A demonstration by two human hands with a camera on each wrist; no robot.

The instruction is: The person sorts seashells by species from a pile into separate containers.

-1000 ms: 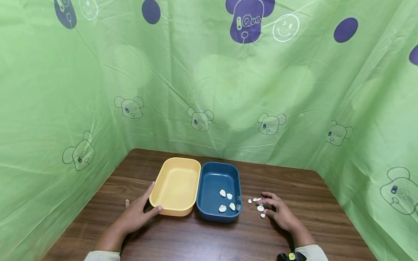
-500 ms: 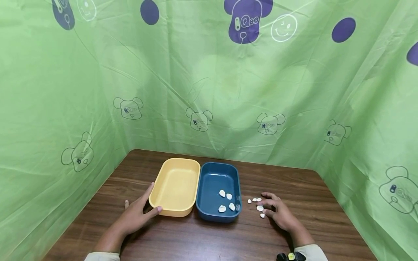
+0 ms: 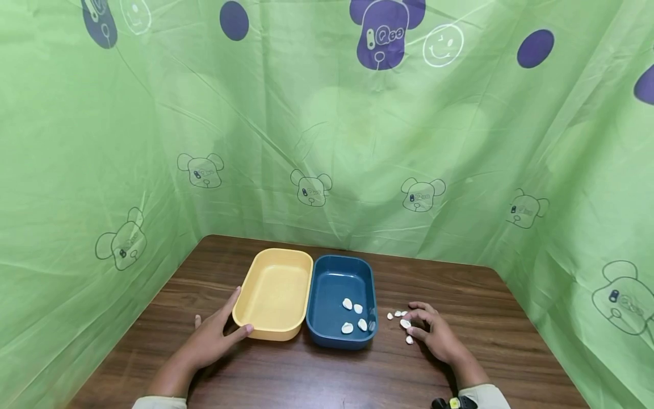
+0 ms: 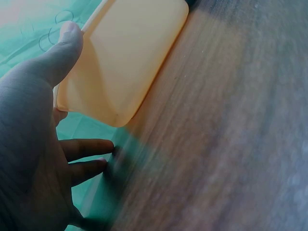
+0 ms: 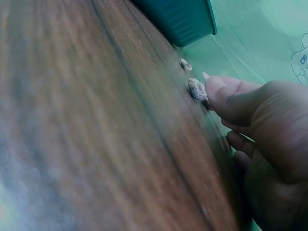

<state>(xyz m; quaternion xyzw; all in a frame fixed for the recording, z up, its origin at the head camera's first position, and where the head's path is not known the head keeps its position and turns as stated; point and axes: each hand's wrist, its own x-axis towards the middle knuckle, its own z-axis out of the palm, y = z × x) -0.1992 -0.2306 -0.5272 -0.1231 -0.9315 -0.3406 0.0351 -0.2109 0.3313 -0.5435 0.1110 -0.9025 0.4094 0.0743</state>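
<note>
My left hand point(image 3: 208, 339) rests at the near left corner of a yellow plastic box point(image 3: 273, 334), thumb and index finger spread along its sides. In the left wrist view, the thumb lies at the box's rim and two other fingers stretch out beside it. To the right, my right hand point(image 3: 436, 336) pinches a white seashell point(image 3: 405, 324) between thumb and index finger, close over the table. Another seashell point(image 3: 409, 339) lies just below the thumb, and several small ones, such as a seashell point(image 3: 390, 316), lie left of the fingertips. Ridges show on a seashell point(image 5: 197, 89) beside the thumb.
A dark blue plastic box point(image 3: 341, 343) stands against the yellow one's right side, with several seashells point(image 3: 347, 328) inside. Both sit on a brown wooden table point(image 3: 286, 372). A green printed curtain point(image 3: 357, 142) surrounds the table at the back and sides.
The right thumb and index finger have closed on the seashell, which has shifted slightly and tilted. The left hand and both boxes stay in place.
</note>
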